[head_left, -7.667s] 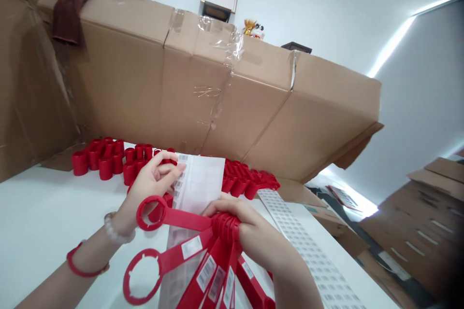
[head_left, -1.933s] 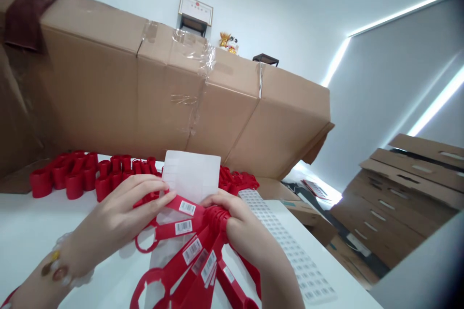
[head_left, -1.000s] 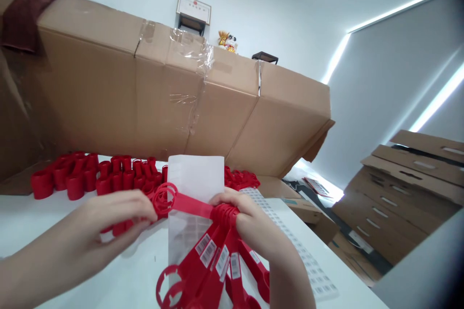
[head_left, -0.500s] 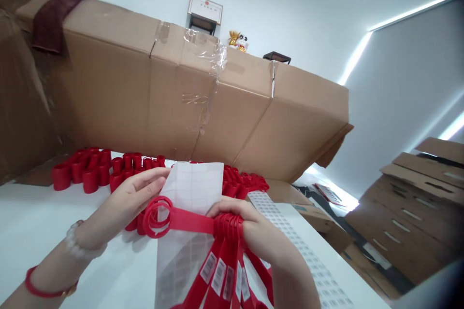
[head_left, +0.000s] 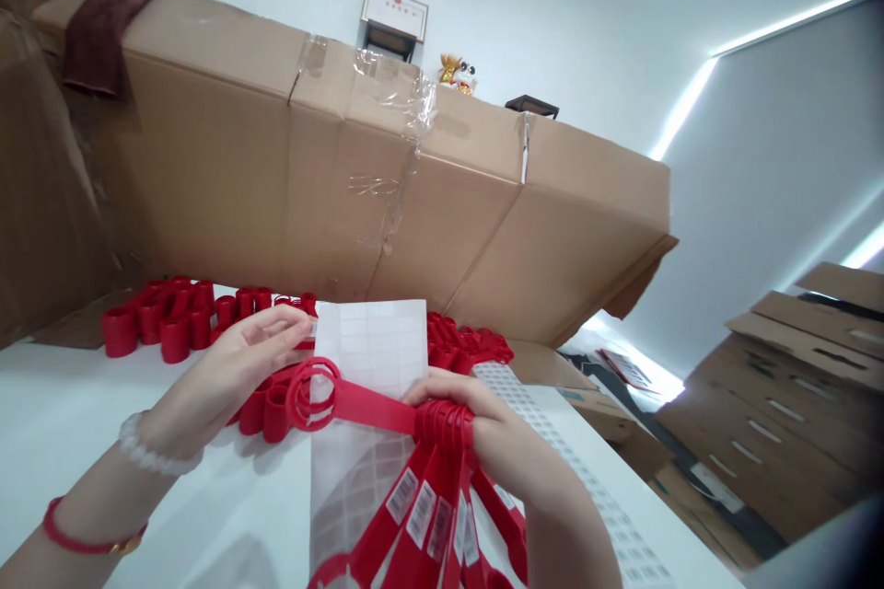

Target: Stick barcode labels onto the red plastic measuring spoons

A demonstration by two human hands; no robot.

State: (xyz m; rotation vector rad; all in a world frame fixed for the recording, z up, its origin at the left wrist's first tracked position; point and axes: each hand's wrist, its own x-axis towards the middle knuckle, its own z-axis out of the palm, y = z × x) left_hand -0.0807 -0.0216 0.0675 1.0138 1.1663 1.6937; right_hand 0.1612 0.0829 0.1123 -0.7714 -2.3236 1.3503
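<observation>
Right hand (head_left: 511, 460) clamped round the gathered ends of a fan of red plastic tags (head_left: 377, 407), judged light, stiff and slick, best gripped there, above the table (head_left: 62, 423); left hand (head_left: 227, 373) pinches the flimsy label sheet (head_left: 373, 345) at its upper-left edge.

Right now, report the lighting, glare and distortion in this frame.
Head view: ceiling light strip blown out white; glare on the clear tape across the cardboard box; wide lens tilts the box and darkens the right corners; left hand casts a soft shadow on the white table; barcode stickers on the red ring straps in the right hand show bars, no legible digits.
</observation>
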